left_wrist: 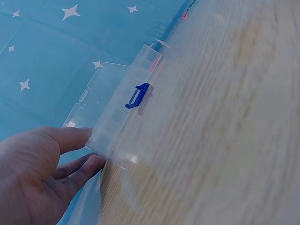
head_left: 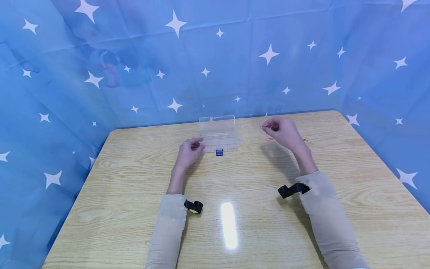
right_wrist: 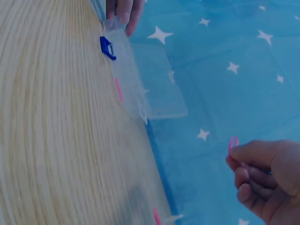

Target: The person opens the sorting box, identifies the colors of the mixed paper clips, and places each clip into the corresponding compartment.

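Note:
My right hand (head_left: 283, 131) pinches a pink paper clip (right_wrist: 233, 142) between thumb and fingertip, raised above the far right part of the table. A clear plastic box (head_left: 220, 142) with its lid (head_left: 217, 125) standing up lies near the back edge. It has a blue latch (head_left: 219, 152) at the front and small compartments inside. Something pink (right_wrist: 118, 90) lies in the compartment at its right end. At the box's left end is my left hand (head_left: 190, 152), thumb and fingers bent about the corner and holding it.
Another pink paper clip (head_left: 269, 139) lies on the wooden table (head_left: 134, 209) below my right hand. A dark clip (head_left: 305, 140) lies further right, partly behind that hand. A blue star-patterned curtain (head_left: 215, 56) hangs right behind the table's back edge.

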Demonstrator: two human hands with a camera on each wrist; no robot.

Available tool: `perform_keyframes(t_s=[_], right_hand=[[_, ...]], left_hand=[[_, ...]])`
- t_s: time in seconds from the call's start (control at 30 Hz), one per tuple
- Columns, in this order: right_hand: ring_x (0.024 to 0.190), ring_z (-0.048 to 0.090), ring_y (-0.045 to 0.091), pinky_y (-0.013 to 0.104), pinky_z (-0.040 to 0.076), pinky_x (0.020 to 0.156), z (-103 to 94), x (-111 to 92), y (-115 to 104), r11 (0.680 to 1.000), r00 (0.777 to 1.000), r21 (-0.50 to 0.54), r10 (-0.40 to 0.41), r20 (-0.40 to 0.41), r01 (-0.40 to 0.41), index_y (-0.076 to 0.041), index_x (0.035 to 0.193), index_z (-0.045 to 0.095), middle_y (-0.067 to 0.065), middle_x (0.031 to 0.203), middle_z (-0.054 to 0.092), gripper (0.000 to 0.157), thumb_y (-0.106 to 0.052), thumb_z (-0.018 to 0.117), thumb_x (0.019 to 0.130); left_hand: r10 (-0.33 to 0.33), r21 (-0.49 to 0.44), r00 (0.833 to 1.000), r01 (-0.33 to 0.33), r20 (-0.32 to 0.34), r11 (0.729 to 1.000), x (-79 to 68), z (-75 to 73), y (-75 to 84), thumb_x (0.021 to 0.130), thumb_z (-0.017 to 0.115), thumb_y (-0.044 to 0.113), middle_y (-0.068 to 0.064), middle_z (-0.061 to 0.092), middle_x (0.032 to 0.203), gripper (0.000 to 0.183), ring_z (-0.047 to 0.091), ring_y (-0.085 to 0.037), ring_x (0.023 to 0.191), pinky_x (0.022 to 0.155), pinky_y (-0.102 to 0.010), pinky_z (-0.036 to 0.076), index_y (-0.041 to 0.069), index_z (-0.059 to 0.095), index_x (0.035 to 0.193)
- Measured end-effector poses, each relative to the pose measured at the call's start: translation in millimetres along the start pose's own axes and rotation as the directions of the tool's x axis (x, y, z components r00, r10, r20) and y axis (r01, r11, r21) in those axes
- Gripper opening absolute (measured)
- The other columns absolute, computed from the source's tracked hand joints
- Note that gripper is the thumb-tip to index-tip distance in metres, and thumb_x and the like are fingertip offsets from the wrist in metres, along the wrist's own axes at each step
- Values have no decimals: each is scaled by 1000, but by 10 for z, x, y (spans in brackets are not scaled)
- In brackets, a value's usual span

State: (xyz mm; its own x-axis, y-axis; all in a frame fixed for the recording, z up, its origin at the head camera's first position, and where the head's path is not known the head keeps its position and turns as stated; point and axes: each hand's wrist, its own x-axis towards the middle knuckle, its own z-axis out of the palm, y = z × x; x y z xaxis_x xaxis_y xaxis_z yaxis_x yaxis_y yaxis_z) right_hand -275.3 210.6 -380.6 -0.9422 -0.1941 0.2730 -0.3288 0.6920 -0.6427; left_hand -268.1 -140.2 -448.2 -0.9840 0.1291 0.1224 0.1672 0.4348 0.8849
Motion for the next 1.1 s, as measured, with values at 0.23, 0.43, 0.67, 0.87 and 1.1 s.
perform_keyframes(t_s=[0.23, 0.43, 0.67, 0.87, 1.1], right_hand=[[73, 64, 25, 25, 51, 58, 71, 32, -177, 998, 999, 42, -38, 15, 37, -2, 102, 72, 10, 88, 70, 13, -13, 68, 98], [76, 63, 21, 29, 50, 65, 208, 91, -319, 994, 995, 46, -102, 23, 100, -2, 101, 73, 10, 89, 70, 13, -13, 67, 98], [74, 63, 21, 30, 51, 63, 371, 109, -391, 991, 991, 66, -117, 67, 113, -2, 100, 72, 9, 87, 70, 11, -11, 67, 97], [73, 63, 19, 27, 50, 64, 473, 113, -393, 990, 989, 92, -114, 91, 106, -3, 98, 73, 8, 85, 70, 9, -11, 68, 96], [76, 64, 20, 28, 53, 68, 590, 134, -328, 987, 987, 126, -116, 112, 102, -2, 97, 73, 8, 87, 71, 8, -9, 70, 95]], left_hand=[[-11, -7, 1000, 11, 2, 1000, -4, -8, 0, 100, 65, 12, -20, 62, 118, 35, 61, -31, 111, 98, -38, 52, -4, 63, 131], [-2, 8, 1000, 2, -1, 1000, 0, 5, -2, 100, 65, 11, -20, 63, 117, 35, 61, -31, 110, 98, -39, 53, -4, 63, 132], [-5, 13, 1000, 5, -4, 1000, 4, 10, 11, 100, 65, 10, -20, 63, 117, 35, 61, -30, 110, 97, -39, 53, -4, 63, 131], [-3, 13, 1000, 3, -1, 1000, 1, 5, 10, 100, 64, 11, -21, 63, 117, 35, 61, -31, 110, 98, -39, 53, -5, 63, 132], [3, 2, 1000, -3, 3, 1000, -8, -1, 25, 100, 64, 9, -22, 63, 117, 35, 61, -32, 110, 98, -39, 53, -6, 62, 131]])
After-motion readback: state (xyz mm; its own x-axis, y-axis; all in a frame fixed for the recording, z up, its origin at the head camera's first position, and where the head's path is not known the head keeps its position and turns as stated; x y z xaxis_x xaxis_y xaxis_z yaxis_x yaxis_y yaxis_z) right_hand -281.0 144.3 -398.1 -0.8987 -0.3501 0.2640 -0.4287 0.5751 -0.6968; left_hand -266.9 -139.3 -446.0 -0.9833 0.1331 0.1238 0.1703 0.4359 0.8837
